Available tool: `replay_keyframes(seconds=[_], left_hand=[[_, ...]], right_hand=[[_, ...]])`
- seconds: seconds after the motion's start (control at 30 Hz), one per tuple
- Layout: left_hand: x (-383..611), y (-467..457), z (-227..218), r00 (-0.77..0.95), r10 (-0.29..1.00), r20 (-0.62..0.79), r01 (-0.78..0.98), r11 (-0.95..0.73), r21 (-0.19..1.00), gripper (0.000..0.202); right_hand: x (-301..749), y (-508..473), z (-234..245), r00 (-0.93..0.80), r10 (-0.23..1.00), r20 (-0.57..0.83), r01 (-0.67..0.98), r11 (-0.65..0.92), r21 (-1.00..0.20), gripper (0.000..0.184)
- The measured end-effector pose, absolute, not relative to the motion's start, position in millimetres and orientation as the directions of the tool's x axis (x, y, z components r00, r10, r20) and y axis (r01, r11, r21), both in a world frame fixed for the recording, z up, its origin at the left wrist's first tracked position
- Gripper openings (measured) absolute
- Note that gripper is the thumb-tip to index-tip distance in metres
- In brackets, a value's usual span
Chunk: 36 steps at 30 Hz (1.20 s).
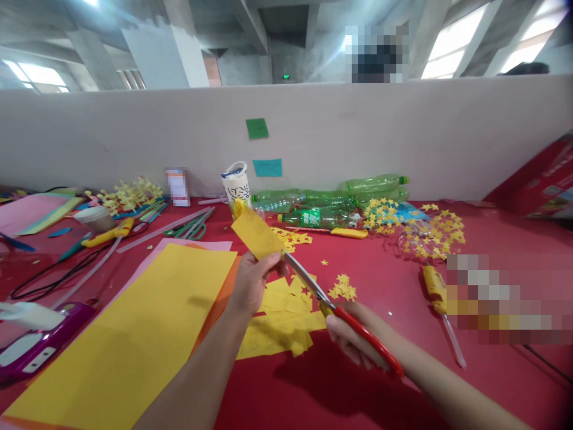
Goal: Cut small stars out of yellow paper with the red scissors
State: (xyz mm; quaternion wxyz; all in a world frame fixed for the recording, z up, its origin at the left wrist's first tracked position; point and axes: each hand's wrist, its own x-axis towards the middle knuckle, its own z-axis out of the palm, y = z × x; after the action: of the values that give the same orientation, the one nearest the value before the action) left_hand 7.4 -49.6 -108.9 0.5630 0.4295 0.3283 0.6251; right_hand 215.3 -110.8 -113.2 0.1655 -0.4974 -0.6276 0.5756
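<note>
Left hand (254, 280): fingers (271, 263) closed in a pinch on the lower end of a rectangular yellow paper strip (258, 234), held tilted above the worktop.

Right hand (358, 337): fingers curled around the handle of a pair of red-handled metal scissors (308, 278); blades pointing up and leftward, tips at the lower right corner of the strip, beside the left thumb. Opening between the blades: cannot tell.

Beneath and between the hands: overlapping yellow paper offcuts (277, 334), lying flat on a red-covered worktop (255, 400).

Just beyond the right hand: one small heap of yellow paper stars (342, 289); a single loose yellow star (324, 263) near it.

Left of the left hand: one large rectangular yellow paper sheet (134, 322), laid over orange and pink sheets whose edges show. Farther left, a purple-and-white power strip (49, 343).

Right side: one yellow glue gun (434, 286) with a translucent stick, lying apart from the right hand.

Rear of worktop: green-handled scissors (192, 228); a white cup with dark markings (236, 185), upright, partly behind the strip; several green transparent plastic bottles (331, 216) on their sides; a tangle of yellow stars on thin stems (432, 236).

Backing: pale upright partition (134, 131), bearing one green paper square (256, 129) and one blue paper rectangle (267, 168).
</note>
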Motion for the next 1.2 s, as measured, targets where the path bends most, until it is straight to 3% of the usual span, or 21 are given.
replay_keyframes(seconds=[0.23,0.47,1.2], left_hand=[[16,-54,-115,-0.013,0.979,0.203,-0.405,-0.191,0.894,0.008],[20,-56,-119,-0.029,0.982,0.189,-0.370,-0.186,0.910,0.009],[26,-58,-125,-0.059,0.980,0.192,-0.331,-0.200,0.922,0.014]], right_hand=[[215,-113,-121,-0.473,0.818,-0.328,0.404,-0.129,-0.905,0.041],[212,-113,-125,-0.424,0.832,-0.359,0.399,-0.184,-0.898,0.042],[209,-115,-124,-0.435,0.839,-0.325,0.385,-0.153,-0.910,0.046]])
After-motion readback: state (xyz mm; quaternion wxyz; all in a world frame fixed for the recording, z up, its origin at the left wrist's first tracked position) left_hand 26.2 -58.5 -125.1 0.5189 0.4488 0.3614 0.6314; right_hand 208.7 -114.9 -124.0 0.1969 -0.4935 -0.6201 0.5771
